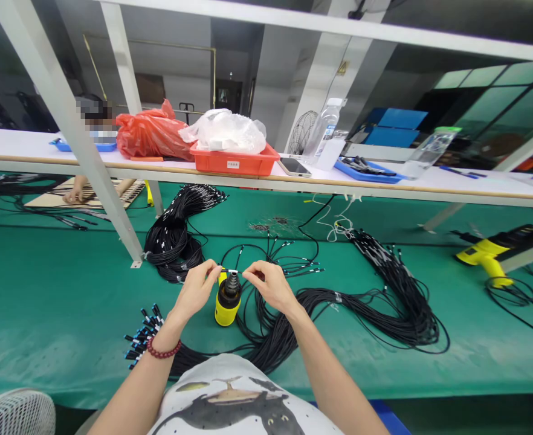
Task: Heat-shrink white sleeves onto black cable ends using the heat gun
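Observation:
Between my two hands a thin black cable (226,270) with a white sleeve is stretched level, just over the nozzle of a yellow and black heat gun (228,302). The heat gun stands upright on the green bench. My left hand (200,285) pinches one end of the cable between thumb and finger. On the other side, my right hand (266,281) has its thumb and fingertips closed on the cable's other end. A large black cable bundle (275,344) runs beneath my forearms. Its blue-tipped ends (146,335) lie beside my left forearm.
More black cable bundles lie at back left (176,241) and right (402,296). Another yellow heat gun (488,257) rests far right. A shelf (158,164) crosses above the bench, carrying a red bin (234,162), bottles and a phone (295,167). Another person's hand (75,192) shows far left.

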The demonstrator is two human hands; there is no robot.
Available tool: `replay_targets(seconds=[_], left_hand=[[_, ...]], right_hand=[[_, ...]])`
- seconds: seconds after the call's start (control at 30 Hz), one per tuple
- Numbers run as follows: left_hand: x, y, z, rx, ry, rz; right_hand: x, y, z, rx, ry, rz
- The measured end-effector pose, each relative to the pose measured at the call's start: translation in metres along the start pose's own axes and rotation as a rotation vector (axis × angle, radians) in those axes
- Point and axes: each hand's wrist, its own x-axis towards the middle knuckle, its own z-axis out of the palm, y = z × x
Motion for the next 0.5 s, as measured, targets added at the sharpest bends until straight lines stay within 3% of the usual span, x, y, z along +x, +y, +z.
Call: replay_targets(seconds=[0.23,0.5], left_hand=[[-0.0001,-0.0008,0.0011,-0.014,0.016,0.055],[0.0022,0.0041,0.0025,0.074,-0.027,0.006]], right_hand=[[-0.0008,0.0028,0.0007,0.104,0.054,0.038],[-0.0023,0.0048,-0.0057,0.036,-0.053,0.014]])
